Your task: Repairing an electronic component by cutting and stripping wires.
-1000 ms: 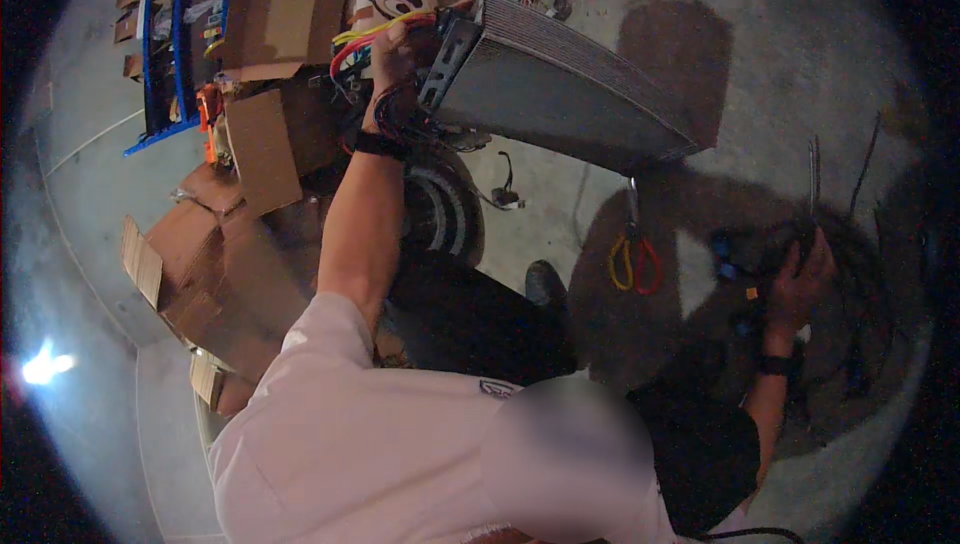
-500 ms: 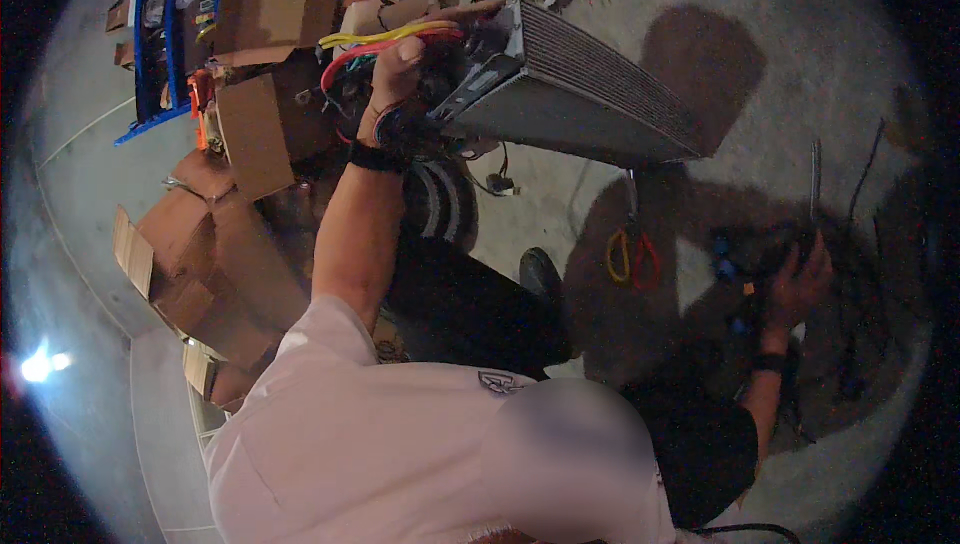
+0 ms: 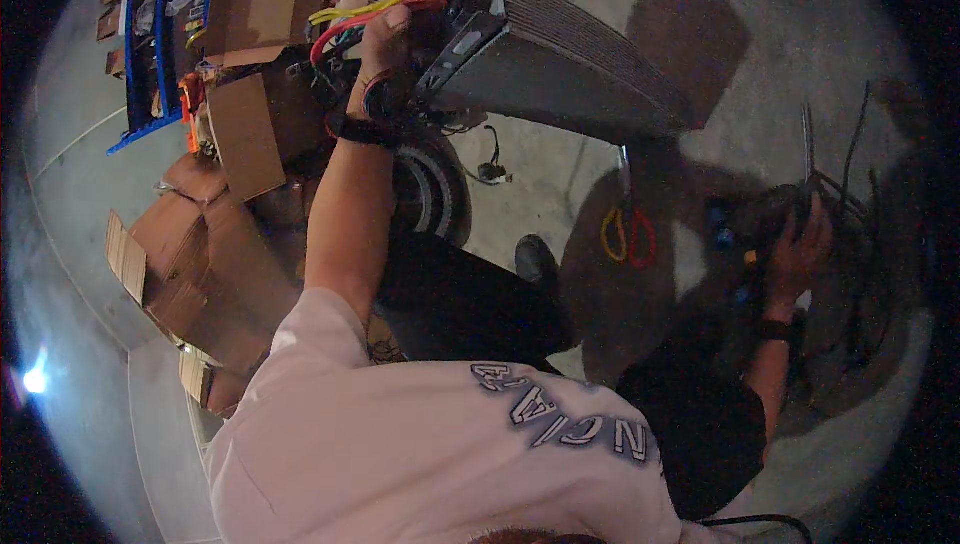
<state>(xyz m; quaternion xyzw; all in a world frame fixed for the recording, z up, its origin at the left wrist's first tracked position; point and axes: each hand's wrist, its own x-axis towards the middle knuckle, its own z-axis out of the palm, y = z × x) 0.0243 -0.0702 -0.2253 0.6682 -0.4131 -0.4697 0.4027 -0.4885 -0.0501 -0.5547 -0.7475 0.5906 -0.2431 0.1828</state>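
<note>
Left hand (image 3: 385, 44) clenched around bundle of yellow and red wires (image 3: 370, 12) at end of grey finned metal box (image 3: 560, 74), raised above black wheel (image 3: 432, 189); right hand (image 3: 800, 244) on dark cable tangle (image 3: 840, 214) on concrete floor (image 3: 560, 194), grip unclear; cardboard boxes (image 3: 200, 234) at left

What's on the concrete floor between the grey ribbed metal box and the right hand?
In the head view, a tool with yellow and red loop handles lies between the grey ribbed metal box and the right hand.
</note>
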